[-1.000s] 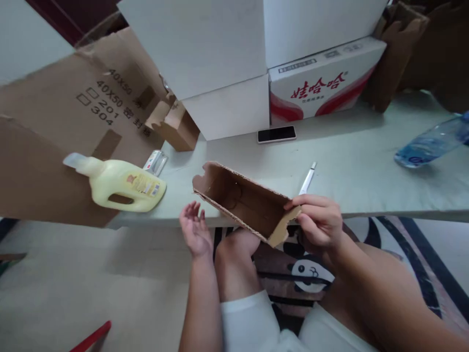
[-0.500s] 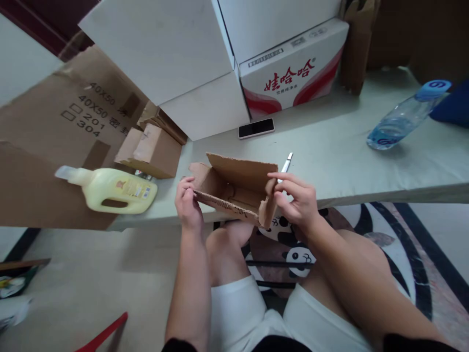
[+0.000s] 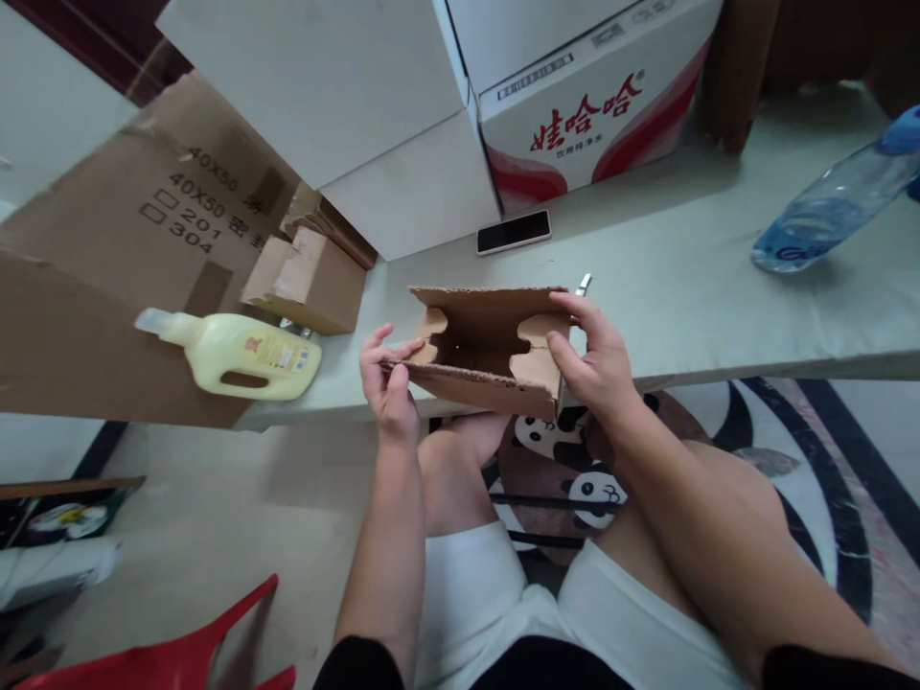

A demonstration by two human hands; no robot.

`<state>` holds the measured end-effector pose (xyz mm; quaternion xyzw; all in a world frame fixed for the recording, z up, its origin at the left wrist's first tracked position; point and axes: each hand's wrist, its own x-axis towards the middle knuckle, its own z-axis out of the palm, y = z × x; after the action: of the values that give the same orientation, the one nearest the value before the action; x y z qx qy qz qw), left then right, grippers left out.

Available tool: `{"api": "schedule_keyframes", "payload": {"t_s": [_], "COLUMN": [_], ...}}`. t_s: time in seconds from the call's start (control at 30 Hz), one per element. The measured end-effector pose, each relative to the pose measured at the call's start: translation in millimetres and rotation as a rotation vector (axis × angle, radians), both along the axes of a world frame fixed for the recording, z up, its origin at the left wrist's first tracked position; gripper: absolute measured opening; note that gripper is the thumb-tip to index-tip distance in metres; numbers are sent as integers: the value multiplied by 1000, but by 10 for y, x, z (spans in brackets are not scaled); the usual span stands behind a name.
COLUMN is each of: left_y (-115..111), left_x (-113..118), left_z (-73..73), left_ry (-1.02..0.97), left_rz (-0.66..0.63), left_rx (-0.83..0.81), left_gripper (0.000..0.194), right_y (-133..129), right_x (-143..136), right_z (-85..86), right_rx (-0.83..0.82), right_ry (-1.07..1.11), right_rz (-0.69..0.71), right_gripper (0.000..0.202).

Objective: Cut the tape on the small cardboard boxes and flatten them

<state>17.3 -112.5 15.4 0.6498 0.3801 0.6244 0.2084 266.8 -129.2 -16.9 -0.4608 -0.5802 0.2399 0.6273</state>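
Observation:
A small brown cardboard box (image 3: 481, 388) sits with its top open at the table's front edge, its two short end flaps folded inward. My left hand (image 3: 392, 383) grips the box's left end, with a finger pressing on the left flap (image 3: 429, 335). At the other end, my right hand (image 3: 595, 356) holds the box, its fingers at the back corner and on the right flap (image 3: 538, 350). Just behind the right hand, a slim silver-white tool, maybe a utility knife (image 3: 585, 285), lies partly hidden on the table.
A phone (image 3: 514, 233) lies before stacked white cartons (image 3: 424, 187). On the left are a pale yellow detergent bottle (image 3: 251, 356), a closed small box (image 3: 323, 287) and a large cardboard sheet (image 3: 86, 287). A water bottle (image 3: 826, 216) lies or leans right; a red stool (image 3: 165, 661) stands below.
Both end flaps, upright or outward before, are now folded inward over the box opening. My fingers have shifted onto them. The whole view has moved slightly.

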Motion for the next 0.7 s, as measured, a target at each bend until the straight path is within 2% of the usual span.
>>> {"api": "schedule_keyframes", "payload": {"t_s": [0.1,0.23,0.3,0.37,0.43,0.53,0.63,0.7], "left_y": [30,55,56,53,50,55,83,108], "left_x": [-19,1,32,64,74,-8,-210,-354], "left_z": [-81,-107,-61,2,50,36,-80,-178], "left_ry": [169,361,479,584,615,513,278,64], "left_rz": [104,267,279,240,198,213,284,351], "left_rx": [-71,-29,-36,-93,-160,-213,-271,-346], "left_gripper": [28,42,34,26,28,30,32,33], "right_y": [-13,-36,-44,-47,-39,-3,46,61], "right_x": [-13,26,55,73,77,71,66,49], "right_z": [-10,29,54,68,67,38,-10,-35], "right_rx": [-10,-10,-12,-14,-1,-42,-300,-497], "right_ry": [108,125,118,136,142,152,137,87], "right_rz": [45,146,184,206,193,57,-84,-12], "right_gripper": [45,29,26,28,30,28,35,35]}}
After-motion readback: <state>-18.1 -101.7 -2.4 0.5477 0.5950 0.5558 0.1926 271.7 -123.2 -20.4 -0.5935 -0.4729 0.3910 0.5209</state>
